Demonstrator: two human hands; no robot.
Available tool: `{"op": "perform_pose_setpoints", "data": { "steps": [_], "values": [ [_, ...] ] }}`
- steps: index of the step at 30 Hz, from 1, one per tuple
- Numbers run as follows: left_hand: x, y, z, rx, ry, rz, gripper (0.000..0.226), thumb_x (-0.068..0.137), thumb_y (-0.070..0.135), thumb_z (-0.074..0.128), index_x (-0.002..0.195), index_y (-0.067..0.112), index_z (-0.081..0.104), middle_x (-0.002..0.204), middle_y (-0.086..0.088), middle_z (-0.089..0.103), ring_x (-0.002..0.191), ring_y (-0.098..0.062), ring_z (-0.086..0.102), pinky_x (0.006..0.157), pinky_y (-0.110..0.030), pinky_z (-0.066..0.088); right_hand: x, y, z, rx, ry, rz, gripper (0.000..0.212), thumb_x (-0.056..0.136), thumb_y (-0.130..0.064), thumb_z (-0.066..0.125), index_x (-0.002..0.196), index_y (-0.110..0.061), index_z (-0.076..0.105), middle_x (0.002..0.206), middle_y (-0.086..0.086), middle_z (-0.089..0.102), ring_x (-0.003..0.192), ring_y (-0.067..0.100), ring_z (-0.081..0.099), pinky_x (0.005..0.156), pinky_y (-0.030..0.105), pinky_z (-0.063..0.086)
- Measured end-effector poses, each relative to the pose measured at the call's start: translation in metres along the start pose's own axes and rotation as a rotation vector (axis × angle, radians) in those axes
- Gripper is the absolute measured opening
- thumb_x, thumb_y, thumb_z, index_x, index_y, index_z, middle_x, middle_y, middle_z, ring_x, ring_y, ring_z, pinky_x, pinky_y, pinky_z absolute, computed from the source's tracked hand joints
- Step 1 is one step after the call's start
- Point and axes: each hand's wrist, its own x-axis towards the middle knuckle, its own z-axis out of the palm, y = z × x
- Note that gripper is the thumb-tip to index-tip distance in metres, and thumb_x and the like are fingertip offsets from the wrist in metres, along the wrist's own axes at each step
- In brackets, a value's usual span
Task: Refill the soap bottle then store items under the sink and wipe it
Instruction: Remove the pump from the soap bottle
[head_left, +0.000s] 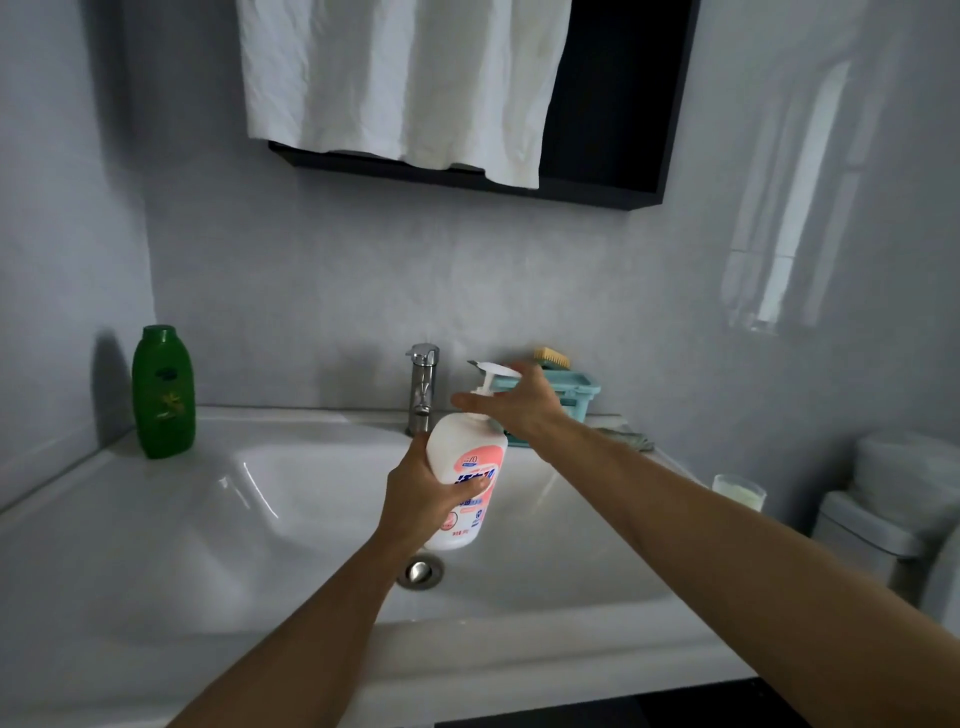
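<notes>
My left hand (415, 493) grips the body of a white soap bottle (467, 467) with a pink and blue label, holding it upright over the basin of the white sink (156, 519). My right hand (514, 402) is at the bottle's neck, fingers and thumb curled round the white pump head (493, 371). A green bottle (163, 392) stands at the sink's back left corner.
A chrome tap (423, 387) stands behind the soap bottle. A teal basket (576, 392) with a yellow brush (551, 356) sits at the back right, a cloth (628, 436) beside it. A glass cup (738, 491) is at the right edge. A white towel (405, 78) hangs above.
</notes>
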Motion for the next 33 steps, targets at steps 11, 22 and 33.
{"op": "perform_pose_setpoints", "data": {
  "steps": [11, 22, 33],
  "values": [
    [0.000, -0.004, -0.001, -0.006, -0.040, 0.006, 0.064, 0.066, 0.025, 0.087, 0.120, 0.019, 0.054, 0.100, 0.005, 0.065, 0.087, -0.013, 0.060, 0.062, -0.009, 0.041, 0.022, -0.011, -0.032, 0.094, 0.081, -0.009, 0.090, 0.061, -0.028, 0.086, 0.134, -0.015, 0.034, 0.125, 0.009, 0.051, 0.106, 0.023, 0.055, 0.096, 0.032, 0.045],
    [-0.001, -0.004, 0.000, -0.009, -0.053, 0.020, 0.065, 0.065, 0.025, 0.088, 0.120, 0.019, 0.054, 0.099, 0.005, 0.064, 0.087, -0.014, 0.061, 0.064, -0.011, 0.044, 0.026, -0.006, -0.064, 0.208, 0.102, 0.032, 0.086, 0.065, -0.024, 0.084, 0.135, -0.012, 0.035, 0.127, 0.015, 0.055, 0.098, 0.023, 0.064, 0.090, 0.031, 0.048],
    [-0.002, -0.004, 0.000, 0.014, -0.057, 0.038, 0.066, 0.065, 0.025, 0.088, 0.121, 0.021, 0.053, 0.097, 0.007, 0.063, 0.085, -0.012, 0.059, 0.063, -0.009, 0.041, 0.035, -0.003, -0.099, 0.235, 0.154, 0.042, 0.091, 0.062, -0.023, 0.085, 0.137, -0.008, 0.036, 0.119, 0.016, 0.059, 0.093, 0.024, 0.066, 0.077, 0.030, 0.046]
  ]
}}
